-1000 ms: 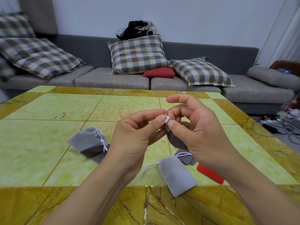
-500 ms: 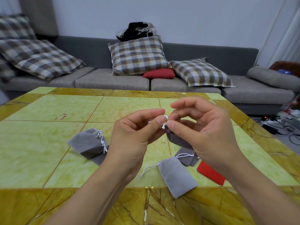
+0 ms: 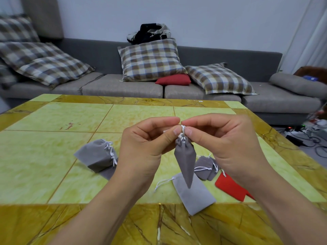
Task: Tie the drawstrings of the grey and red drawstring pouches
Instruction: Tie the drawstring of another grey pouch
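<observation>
A grey pouch (image 3: 184, 160) hangs in the air above the table, its neck gathered. Its white drawstring (image 3: 183, 132) is pinched from the left by my left hand (image 3: 145, 147) and from the right by my right hand (image 3: 228, 144), thumb and forefinger tips meeting at the cord. On the table lie a flat grey pouch (image 3: 193, 195) with loose strings, a small bunched grey pouch (image 3: 205, 167), a grey pouch at the left (image 3: 96, 155) with its strings in a knot, and a red pouch (image 3: 231, 187) partly hidden under my right wrist.
The yellow-green tiled table (image 3: 53, 156) has a brown marble border along its near edge. Behind it stands a grey sofa (image 3: 123, 87) with checked cushions and a red cushion (image 3: 173, 79). Cables and a power strip (image 3: 300, 137) lie on the floor at the right.
The held grey pouch now hangs free below my fingertips, fully in view. Both hands have turned so that the thumbs and forefingers meet at the cord.
</observation>
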Demonstrator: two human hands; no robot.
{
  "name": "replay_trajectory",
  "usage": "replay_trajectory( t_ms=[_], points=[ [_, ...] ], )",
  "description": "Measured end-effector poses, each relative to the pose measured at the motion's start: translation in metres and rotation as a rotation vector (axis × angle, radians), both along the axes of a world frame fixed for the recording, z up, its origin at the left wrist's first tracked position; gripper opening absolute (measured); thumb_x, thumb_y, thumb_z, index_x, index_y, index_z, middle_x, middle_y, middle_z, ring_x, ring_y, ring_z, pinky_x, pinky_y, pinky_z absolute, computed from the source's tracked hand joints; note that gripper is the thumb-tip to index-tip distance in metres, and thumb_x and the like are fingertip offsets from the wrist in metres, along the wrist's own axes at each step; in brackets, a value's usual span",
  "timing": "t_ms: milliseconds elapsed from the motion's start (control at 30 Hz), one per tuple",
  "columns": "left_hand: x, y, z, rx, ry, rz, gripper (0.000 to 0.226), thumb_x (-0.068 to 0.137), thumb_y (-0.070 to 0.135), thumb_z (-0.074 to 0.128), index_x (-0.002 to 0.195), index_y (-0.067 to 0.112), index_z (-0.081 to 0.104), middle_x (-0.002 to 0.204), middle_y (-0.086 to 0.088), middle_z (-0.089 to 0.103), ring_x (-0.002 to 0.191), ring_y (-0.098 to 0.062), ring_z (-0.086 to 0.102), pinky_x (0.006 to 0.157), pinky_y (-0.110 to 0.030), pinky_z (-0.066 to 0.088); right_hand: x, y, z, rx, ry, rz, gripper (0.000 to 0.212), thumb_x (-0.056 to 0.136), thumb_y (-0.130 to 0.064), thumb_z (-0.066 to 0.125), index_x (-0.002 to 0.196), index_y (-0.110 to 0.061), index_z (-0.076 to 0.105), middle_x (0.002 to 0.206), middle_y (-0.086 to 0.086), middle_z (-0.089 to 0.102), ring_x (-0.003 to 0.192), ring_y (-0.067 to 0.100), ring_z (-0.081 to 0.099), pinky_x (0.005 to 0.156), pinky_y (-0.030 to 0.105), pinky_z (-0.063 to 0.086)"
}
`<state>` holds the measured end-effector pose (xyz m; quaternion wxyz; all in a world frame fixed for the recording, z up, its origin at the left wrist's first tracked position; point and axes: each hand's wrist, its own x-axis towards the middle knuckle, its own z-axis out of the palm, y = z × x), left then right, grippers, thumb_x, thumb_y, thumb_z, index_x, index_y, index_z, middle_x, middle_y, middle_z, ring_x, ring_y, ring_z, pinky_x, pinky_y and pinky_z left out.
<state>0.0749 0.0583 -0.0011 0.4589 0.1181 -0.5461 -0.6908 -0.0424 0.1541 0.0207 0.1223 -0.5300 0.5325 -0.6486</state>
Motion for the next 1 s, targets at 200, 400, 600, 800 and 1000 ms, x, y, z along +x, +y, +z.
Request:
replay_trajectory(
  t_ms=[200, 400, 600, 800, 1000],
  points=[
    [-0.001, 0.002, -0.001, -0.003, -0.005, 0.016, 0.012, 0.067, 0.013, 0.072, 0.079, 0.012, 0.074, 0.069, -0.005, 0.074, 0.063, -0.014, 0.070, 0.060, -0.022, 0.056, 0.004, -0.001, -0.005, -0.027, 0.111, -0.154, 0.010, 0.084, -0.001, 0.072, 0.082, -0.009, 0.077, 0.073, -0.003, 0.076, 0.067, 0.009, 0.072, 0.061, 0.019, 0.056],
    [-0.003, 0.009, -0.001, -0.019, -0.013, 0.052, 0.014, 0.071, 0.016, 0.070, 0.083, 0.008, 0.072, 0.075, -0.006, 0.076, 0.068, -0.015, 0.071, 0.062, -0.024, 0.057, 0.006, -0.004, -0.007, -0.026, 0.091, -0.208, 0.011, 0.084, -0.001, 0.071, 0.078, -0.010, 0.076, 0.069, -0.002, 0.073, 0.062, 0.009, 0.069, 0.057, 0.018, 0.053],
    [-0.002, 0.011, 0.000, -0.073, -0.068, 0.040, 0.023, 0.066, 0.015, 0.076, 0.086, 0.005, 0.075, 0.082, -0.008, 0.077, 0.080, -0.019, 0.075, 0.071, -0.024, 0.058, 0.004, -0.003, -0.006, -0.005, 0.044, -0.237, 0.012, 0.085, -0.005, 0.072, 0.076, -0.013, 0.075, 0.069, -0.002, 0.074, 0.062, 0.008, 0.069, 0.057, 0.016, 0.052],
    [-0.003, 0.010, -0.004, -0.059, -0.108, 0.082, 0.009, 0.081, 0.004, 0.071, 0.089, 0.004, 0.074, 0.082, -0.008, 0.077, 0.078, -0.017, 0.075, 0.070, -0.023, 0.059, 0.006, -0.004, -0.007, 0.016, 0.042, -0.236, 0.012, 0.084, -0.004, 0.073, 0.078, -0.013, 0.076, 0.069, -0.003, 0.074, 0.063, 0.008, 0.070, 0.059, 0.018, 0.054],
    [-0.005, 0.009, -0.003, 0.077, -0.040, 0.131, 0.006, 0.087, 0.008, 0.066, 0.088, 0.003, 0.070, 0.080, -0.006, 0.076, 0.070, -0.011, 0.071, 0.060, -0.020, 0.055, 0.011, -0.004, -0.010, 0.000, 0.124, -0.309, 0.009, 0.084, -0.011, 0.075, 0.079, -0.019, 0.078, 0.069, -0.009, 0.074, 0.066, 0.011, 0.072, 0.060, 0.024, 0.058]
  ],
)
